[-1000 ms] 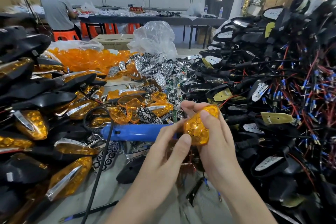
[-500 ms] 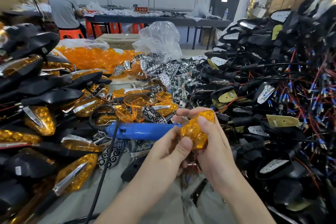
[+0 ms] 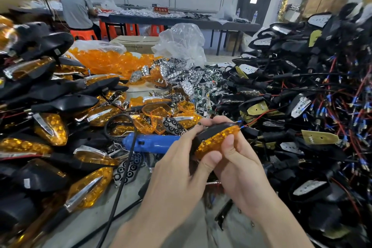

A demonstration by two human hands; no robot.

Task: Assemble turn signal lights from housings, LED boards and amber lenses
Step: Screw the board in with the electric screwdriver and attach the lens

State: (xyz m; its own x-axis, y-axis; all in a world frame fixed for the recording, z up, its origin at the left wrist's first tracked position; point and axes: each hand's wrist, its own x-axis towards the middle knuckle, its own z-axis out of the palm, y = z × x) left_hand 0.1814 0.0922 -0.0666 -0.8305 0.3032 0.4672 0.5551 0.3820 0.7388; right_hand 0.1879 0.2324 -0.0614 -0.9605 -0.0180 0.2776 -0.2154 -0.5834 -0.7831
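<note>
Both hands grip one turn signal light point(image 3: 218, 137) at center, just above the table point(image 3: 128, 205). The left hand point(image 3: 177, 171) wraps it from the near-left, thumb point(image 3: 209, 158) pressed on the amber lens point(image 3: 213, 144). The right hand point(image 3: 241, 167) holds the right side, thumb point(image 3: 231, 146) on the lens and fingers curled behind the black housing point(image 3: 213, 129). The lens faces near, the housing on top. Just left lies a blue tool point(image 3: 153, 143) with its black cord point(image 3: 120, 179) running near. Finished lights point(image 3: 50, 129) are piled at left and wired housings point(image 3: 302, 106) heaped at right. Farther off are loose amber lenses point(image 3: 104, 60), chrome reflectors point(image 3: 181, 75) and a clear plastic bag point(image 3: 181, 40). A person point(image 3: 74, 4) sits at the far bench.
</note>
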